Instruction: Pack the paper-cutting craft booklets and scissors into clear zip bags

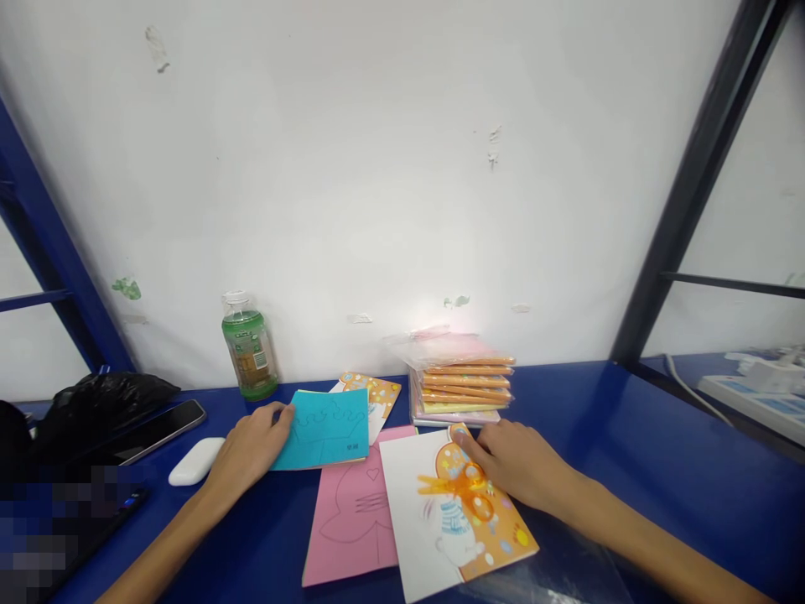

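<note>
My left hand is closed on the left edge of a stack of blue paper sheets, printed with a crown-like outline. Under them, pink paper sheets with a line drawing lie on the table, partly covered. My right hand grips the upper right edge of a white and orange printed card, its thumb on top. A pair of orange see-through scissors rests on that card. Another orange printed card pokes out behind the blue sheets.
Behind my right hand stands a pile of plastic-wrapped packs near the wall. A green-labelled bottle, a white case, a phone and a black bag are at left. A clear plastic wrapper lies at the front.
</note>
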Action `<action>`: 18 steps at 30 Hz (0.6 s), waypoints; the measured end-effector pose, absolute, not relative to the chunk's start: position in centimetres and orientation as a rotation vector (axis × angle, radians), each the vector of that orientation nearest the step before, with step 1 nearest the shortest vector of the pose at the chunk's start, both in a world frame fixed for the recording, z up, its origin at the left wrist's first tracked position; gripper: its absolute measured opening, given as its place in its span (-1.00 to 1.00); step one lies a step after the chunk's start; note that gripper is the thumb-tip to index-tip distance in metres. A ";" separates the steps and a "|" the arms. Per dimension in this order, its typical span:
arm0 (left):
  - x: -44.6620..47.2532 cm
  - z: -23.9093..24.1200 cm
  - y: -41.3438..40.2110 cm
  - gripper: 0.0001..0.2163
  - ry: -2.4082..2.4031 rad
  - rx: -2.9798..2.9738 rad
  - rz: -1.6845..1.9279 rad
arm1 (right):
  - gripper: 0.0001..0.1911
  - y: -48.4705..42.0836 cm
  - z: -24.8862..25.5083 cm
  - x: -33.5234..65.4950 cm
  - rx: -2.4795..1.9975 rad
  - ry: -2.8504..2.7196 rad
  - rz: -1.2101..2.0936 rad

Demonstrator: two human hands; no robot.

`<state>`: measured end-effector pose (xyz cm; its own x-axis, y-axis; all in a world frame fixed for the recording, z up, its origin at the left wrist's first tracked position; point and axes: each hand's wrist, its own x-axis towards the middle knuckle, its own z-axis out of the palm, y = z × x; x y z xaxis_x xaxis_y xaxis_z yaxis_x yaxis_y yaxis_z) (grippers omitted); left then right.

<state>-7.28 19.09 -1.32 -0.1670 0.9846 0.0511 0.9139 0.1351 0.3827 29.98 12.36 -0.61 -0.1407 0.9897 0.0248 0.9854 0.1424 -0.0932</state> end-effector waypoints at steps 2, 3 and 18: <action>-7.3 -1.1 19.2 -0.67 2.182 1.857 0.518 | -0.25 12.3 -0.6 30.0 -2.003 -2.312 0.085; -7.3 -1.0 19.3 -0.67 2.180 1.843 0.533 | -0.26 12.3 -0.7 30.0 -2.001 -2.313 0.085; -7.1 -0.3 18.8 -0.44 1.809 1.565 0.958 | -0.18 12.4 -0.6 30.0 -2.006 -2.286 0.146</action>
